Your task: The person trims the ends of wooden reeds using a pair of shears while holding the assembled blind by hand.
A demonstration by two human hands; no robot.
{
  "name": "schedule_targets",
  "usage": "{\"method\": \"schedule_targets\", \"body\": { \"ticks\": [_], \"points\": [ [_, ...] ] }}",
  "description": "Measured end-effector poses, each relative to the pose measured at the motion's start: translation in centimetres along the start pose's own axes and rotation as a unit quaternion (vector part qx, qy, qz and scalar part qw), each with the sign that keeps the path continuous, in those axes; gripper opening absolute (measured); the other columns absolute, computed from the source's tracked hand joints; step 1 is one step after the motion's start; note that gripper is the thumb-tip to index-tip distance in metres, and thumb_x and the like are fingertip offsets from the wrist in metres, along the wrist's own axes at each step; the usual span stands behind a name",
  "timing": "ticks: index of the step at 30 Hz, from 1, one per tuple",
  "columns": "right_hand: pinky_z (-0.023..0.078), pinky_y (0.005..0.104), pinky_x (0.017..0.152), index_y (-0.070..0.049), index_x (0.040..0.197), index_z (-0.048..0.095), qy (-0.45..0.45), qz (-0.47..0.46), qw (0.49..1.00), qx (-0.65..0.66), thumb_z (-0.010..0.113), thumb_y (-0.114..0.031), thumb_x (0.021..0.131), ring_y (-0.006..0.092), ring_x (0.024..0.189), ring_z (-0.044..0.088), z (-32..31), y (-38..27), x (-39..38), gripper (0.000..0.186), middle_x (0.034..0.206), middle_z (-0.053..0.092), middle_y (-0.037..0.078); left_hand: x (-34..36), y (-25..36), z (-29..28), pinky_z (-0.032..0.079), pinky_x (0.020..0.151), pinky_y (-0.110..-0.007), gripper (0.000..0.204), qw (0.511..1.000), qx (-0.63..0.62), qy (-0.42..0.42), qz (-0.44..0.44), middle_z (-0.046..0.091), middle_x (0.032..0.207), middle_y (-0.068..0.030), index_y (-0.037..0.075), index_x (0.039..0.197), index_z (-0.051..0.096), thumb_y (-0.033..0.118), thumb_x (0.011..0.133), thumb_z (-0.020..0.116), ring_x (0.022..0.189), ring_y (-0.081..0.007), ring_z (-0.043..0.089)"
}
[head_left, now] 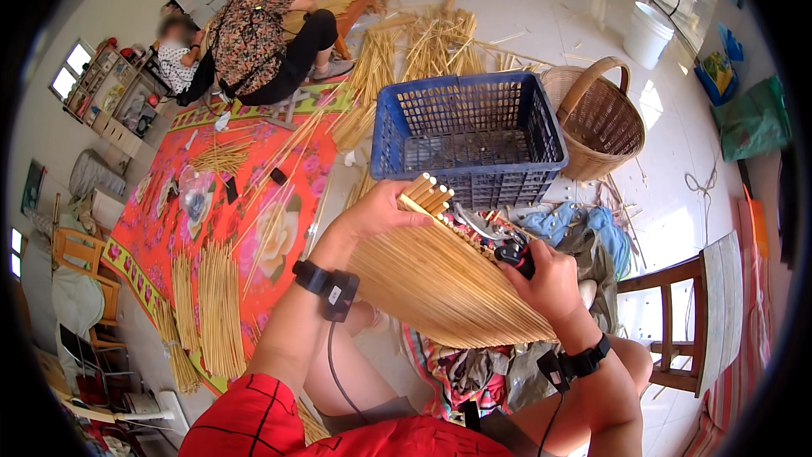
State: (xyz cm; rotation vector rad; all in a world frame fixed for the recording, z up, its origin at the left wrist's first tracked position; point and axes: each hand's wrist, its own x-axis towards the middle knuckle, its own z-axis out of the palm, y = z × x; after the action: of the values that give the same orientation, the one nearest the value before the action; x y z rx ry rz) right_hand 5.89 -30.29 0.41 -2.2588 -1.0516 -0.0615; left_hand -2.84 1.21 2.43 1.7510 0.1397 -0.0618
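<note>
Across my lap lies a woven panel of straw-coloured stalks (440, 283), laid side by side in a fan. My left hand (378, 213) is closed on its far left edge, around several thicker cut stalks (429, 195) whose pale ends point away from me. In my right hand (545, 281) are pruning shears (514, 259) with a black and red handle. Their curved metal blade reaches left along the panel's far edge, close to the stalk ends. The right fingertips are partly hidden behind the handle.
A blue plastic crate (469, 171) stands just beyond the panel, beside a wicker basket (605, 118). Stalk bundles (222, 309) lie on a red floral cloth (152, 228) at left. A wooden stool (719, 313) is at right. Two people sit at far left.
</note>
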Motion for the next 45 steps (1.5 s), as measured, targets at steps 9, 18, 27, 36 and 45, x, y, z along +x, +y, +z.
{"method": "schedule_targets", "body": {
  "ticks": [9,18,27,36,45],
  "points": [
    [0.048,0.0481,0.086,0.004,0.109,0.057,-0.055,0.022,0.998,0.034,0.079,-0.042,0.081,0.0401,0.093,0.062,0.6,0.4,-0.4,0.058,0.095,0.064,0.022,-0.4,0.6,0.2,0.05,0.094,-0.028,0.048,0.999,0.041,-0.007,0.0,0.071,0.113,-0.003,0.0,0.124,0.066,0.01,0.08,0.084,0.102,-0.0095,0.063],
    [0.051,0.0482,0.083,0.007,0.112,0.057,-0.043,0.03,0.995,0.082,0.079,-0.045,0.081,0.0402,0.094,0.063,1.9,0.0,0.0,0.064,0.097,0.064,0.023,0.0,0.9,0.8,0.049,0.093,-0.028,0.049,0.998,0.043,-0.02,0.051,0.069,0.114,-0.002,0.0,0.127,0.065,0.01,0.082,0.083,0.102,-0.0091,0.061],
    [0.053,0.0473,0.077,0.004,0.107,0.059,-0.056,0.027,0.998,0.02,0.078,-0.045,0.082,0.0389,0.085,0.066,1.4,-0.4,0.4,0.058,0.089,0.066,0.02,0.0,1.1,0.9,0.049,0.093,-0.028,0.05,0.999,0.031,-0.021,0.024,0.069,0.115,-0.0021,-0.001,0.126,0.065,0.01,0.081,0.084,0.103,-0.0086,0.06],
    [0.055,0.0432,0.06,0.001,0.105,0.059,-0.036,-0.02,0.999,-0.021,0.08,-0.042,0.079,0.0346,0.068,0.069,1.2,0.2,1.2,0.054,0.08,0.069,0.015,0.1,0.4,0.6,0.05,0.091,-0.027,0.047,1.0,0.015,-0.009,0.022,0.07,0.111,-0.0022,-0.001,0.123,0.066,0.012,0.082,0.085,0.099,-0.0091,0.061],
    [0.053,0.0433,0.057,-0.001,0.109,0.06,-0.016,0.002,1.0,-0.006,0.081,-0.042,0.078,0.0336,0.064,0.068,1.0,1.3,0.0,0.056,0.074,0.068,0.012,0.1,0.3,0.5,0.05,0.09,-0.028,0.046,1.0,0.017,0.012,0.019,0.071,0.109,-0.0023,0.0,0.121,0.067,0.012,0.081,0.085,0.098,-0.0092,0.062]
  ]
}}
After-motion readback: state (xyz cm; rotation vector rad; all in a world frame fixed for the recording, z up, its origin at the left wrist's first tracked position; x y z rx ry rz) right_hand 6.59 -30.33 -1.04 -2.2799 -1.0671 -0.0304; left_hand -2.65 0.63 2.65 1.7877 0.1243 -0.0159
